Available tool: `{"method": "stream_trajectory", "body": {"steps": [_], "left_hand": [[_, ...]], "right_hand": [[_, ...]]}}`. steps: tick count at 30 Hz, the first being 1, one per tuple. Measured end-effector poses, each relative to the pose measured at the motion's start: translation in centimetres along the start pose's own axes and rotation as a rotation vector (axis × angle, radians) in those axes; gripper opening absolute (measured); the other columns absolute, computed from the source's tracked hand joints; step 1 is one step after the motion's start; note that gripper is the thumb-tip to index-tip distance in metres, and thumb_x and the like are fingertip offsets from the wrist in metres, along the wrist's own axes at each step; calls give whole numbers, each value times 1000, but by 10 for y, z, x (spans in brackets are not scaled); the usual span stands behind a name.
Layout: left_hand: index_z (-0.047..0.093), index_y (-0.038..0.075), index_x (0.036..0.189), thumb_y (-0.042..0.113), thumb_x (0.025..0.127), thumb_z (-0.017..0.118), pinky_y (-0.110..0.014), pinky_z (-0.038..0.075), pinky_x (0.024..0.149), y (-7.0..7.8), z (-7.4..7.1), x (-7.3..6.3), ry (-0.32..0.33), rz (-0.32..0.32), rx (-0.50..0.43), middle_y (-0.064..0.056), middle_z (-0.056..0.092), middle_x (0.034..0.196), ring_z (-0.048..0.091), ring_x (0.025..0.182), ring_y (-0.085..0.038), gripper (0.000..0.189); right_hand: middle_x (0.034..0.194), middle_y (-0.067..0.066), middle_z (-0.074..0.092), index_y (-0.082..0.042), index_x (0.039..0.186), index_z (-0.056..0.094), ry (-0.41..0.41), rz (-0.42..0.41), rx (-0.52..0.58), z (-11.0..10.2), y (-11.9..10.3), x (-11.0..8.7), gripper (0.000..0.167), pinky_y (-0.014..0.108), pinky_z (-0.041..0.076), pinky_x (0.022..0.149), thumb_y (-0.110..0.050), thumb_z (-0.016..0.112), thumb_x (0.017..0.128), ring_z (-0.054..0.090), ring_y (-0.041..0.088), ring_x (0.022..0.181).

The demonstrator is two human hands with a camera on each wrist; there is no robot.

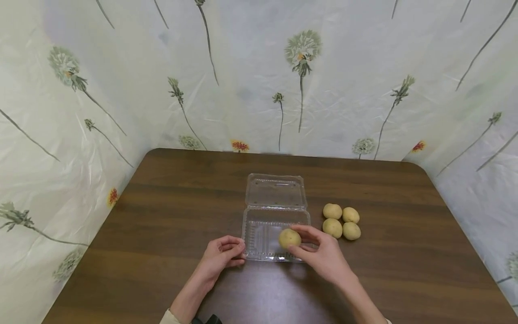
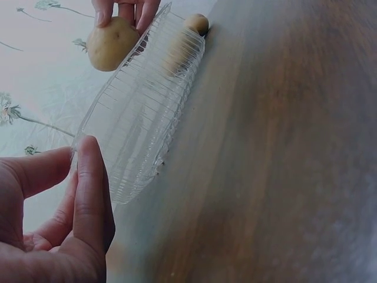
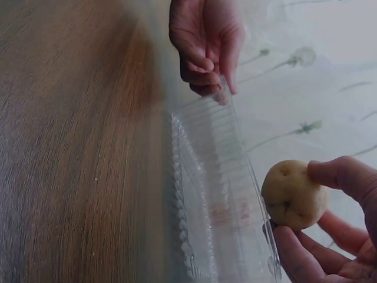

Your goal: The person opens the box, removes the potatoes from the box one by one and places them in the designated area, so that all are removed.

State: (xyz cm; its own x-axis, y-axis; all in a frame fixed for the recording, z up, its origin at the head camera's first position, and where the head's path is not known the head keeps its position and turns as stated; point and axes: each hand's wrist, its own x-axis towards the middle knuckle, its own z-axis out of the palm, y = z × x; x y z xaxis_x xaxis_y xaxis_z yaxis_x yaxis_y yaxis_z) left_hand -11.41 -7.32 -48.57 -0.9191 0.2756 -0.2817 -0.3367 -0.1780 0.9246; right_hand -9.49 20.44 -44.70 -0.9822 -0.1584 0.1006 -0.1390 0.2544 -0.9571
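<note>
A clear plastic clamshell container [image 1: 259, 240] lies on the table with its lid [image 1: 276, 191] folded back, away from me. My left hand [image 1: 224, 255] pinches the container's near left corner between thumb and fingers; the left wrist view shows this grip on the rim [image 2: 88, 127]. In my right hand [image 1: 323, 254] is a potato [image 1: 289, 239], held between thumb and fingertips above the container's right half. From the right wrist view, the potato [image 3: 294, 194] appears right at the level of the rim. Nothing lies inside the container's tray.
Several more potatoes [image 1: 332, 228] sit in a cluster on the wooden table [image 1: 182, 202], to the right of the container. A floral plastic sheet [image 1: 243, 90] hangs behind the table and along both sides. A dark object [image 1: 213, 319] shows at the bottom edge.
</note>
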Motion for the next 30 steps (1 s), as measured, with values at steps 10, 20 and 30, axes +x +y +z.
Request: {"method": "stream_trajectory", "body": {"steps": [10, 20, 30], "left_hand": [[56, -15, 112, 7, 91, 70, -31, 60, 73, 0, 0, -1, -2, -2, -7, -10, 65, 87, 66, 77, -18, 34], [57, -15, 113, 8, 92, 70, -30, 60, 73, -1, -1, 0, -15, 3, -5, -9, 65, 88, 66, 78, -18, 34], [56, -15, 113, 9, 92, 70, -31, 60, 74, -2, -1, 1, -14, 2, -3, -11, 65, 88, 66, 78, -18, 35]], "right_hand": [[119, 11, 65, -6, 121, 65, 22, -4, -1, -8, 0, -6, 44, 29, 55, 86, -13, 82, 81, 62, 26, 109], [121, 10, 64, -9, 121, 65, 40, 13, -14, -13, -2, -13, 43, 28, 55, 87, -18, 81, 83, 63, 25, 108], [119, 6, 65, -11, 121, 66, 60, 28, -58, -19, 2, -18, 44, 29, 56, 85, -20, 82, 81, 65, 19, 104]]}}
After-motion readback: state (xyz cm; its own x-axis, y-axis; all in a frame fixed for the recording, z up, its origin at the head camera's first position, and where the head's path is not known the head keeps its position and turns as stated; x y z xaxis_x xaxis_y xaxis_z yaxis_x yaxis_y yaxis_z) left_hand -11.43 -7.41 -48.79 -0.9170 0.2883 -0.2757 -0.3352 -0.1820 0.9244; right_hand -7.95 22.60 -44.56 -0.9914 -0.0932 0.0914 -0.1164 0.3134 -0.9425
